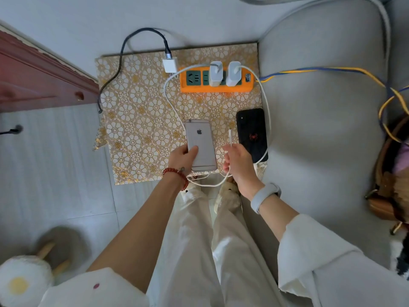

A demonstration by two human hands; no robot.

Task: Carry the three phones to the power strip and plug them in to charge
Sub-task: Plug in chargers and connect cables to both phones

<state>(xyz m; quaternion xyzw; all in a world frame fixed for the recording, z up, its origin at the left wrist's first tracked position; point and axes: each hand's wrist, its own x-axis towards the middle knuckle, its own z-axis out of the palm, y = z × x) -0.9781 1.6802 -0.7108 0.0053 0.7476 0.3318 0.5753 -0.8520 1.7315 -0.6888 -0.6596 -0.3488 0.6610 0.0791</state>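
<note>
Silver, smooth-backed flat phone (200,145), centre frame over the floral mat (132,134), likely rigid, light and slippery, is clasped by its lower edges in the left hand (181,158); the right hand (236,161) pinches the limp white cable's stiff plug (230,138).

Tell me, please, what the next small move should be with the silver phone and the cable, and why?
Probably bring the connector tip down to the silver phone's bottom port and push it in. The left hand holds that phone back-up, the right hand pinches the white cable with its tip free, and the cable already runs to an adapter in the orange power strip.
</note>
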